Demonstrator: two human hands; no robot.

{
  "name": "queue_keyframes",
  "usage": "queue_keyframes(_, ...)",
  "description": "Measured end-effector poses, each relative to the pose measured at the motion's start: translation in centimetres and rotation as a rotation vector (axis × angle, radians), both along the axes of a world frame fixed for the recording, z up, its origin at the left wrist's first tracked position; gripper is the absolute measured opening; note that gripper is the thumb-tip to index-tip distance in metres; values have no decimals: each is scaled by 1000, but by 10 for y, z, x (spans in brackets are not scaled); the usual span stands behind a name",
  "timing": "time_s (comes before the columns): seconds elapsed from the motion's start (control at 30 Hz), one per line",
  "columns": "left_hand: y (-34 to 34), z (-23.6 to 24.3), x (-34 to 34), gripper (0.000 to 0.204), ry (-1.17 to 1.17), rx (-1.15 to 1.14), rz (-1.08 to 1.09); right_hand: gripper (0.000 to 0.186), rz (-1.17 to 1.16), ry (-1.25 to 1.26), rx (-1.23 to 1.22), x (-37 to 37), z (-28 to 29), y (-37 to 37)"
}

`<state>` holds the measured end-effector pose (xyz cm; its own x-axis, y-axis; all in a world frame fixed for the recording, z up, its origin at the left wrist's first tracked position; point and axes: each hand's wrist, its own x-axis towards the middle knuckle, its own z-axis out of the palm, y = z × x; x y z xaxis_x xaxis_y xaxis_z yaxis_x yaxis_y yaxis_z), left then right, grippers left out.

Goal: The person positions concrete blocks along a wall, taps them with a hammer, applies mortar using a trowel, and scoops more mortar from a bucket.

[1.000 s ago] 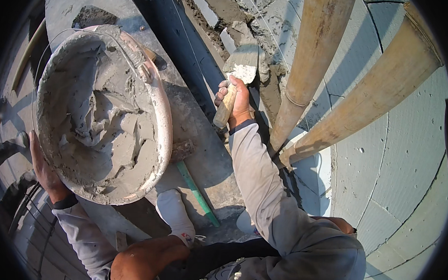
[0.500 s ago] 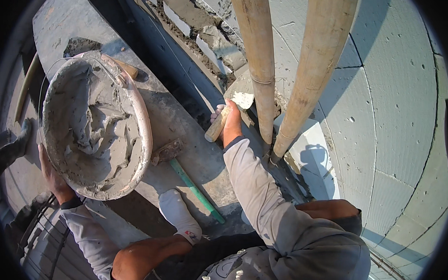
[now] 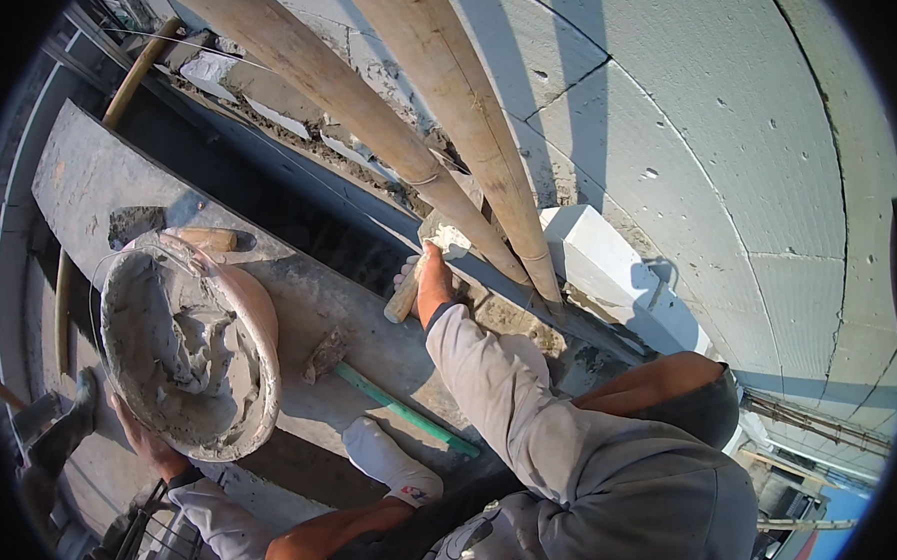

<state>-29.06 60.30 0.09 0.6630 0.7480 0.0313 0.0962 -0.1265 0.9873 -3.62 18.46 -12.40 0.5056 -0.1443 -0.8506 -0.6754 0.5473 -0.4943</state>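
My right hand (image 3: 435, 284) is closed round the wooden handle of a trowel (image 3: 403, 294). Pale mortar (image 3: 450, 240) sits on its blade, close beside the lower part of the bamboo poles. Against the outer side of a round bucket (image 3: 269, 333) lies my left hand (image 3: 147, 443), its fingers stretched along the wall and partly hidden. Wet grey mortar (image 3: 191, 341) fills much of the bucket, its surface scooped and uneven. Beyond the bucket rests a second tool with a wooden handle (image 3: 206, 238) and a dark, crusted blade (image 3: 136, 226). A green-handled hammer (image 3: 409, 410) lies right of the bucket.
Bucket and tools stand on a grey board (image 3: 319, 286). Two bamboo poles (image 3: 450, 80) slant across in front of a pale block wall (image 3: 694, 169). A white block (image 3: 618, 273) is at the wall's foot. A dark gap (image 3: 286, 217) runs beyond the board. My white-socked foot (image 3: 388, 458) is near the hammer.
The view has turned and shifted, so poles and wall appear farther left. My right hand still holds the trowel near the poles; my left hand stays at the bucket.
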Motion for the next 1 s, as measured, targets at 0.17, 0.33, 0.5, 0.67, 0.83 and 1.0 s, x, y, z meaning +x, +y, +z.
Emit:
queue_keyframes(0.17, 8, -5, 2, 54, 74, 96, -17, 45, -93, 40, 54, -5, -4, -9)
queue_keyframes(0.33, 20, -5, 0, 53, -16, -180, 25, 45, -137, 49, 81, -15, -2, -8)
queue_keyframes(0.5, 18, -12, -1, 53, 33, 0, 26, 42, -243, 84, 108, -16, -12, -18)
queue_keyframes(0.67, 21, -13, -8, 51, 32, 72, 8, 44, -241, 80, 206, -14, 6, 0)
queue_keyframes(0.83, 16, -15, -9, 48, 44, 112, 46, 38, -142, 37, 357, -12, 41, 16)
queue_keyframes(1.0, -20, 14, 23, 46, -63, -124, 85, 38, 171, 9, 251, -13, 66, 35)
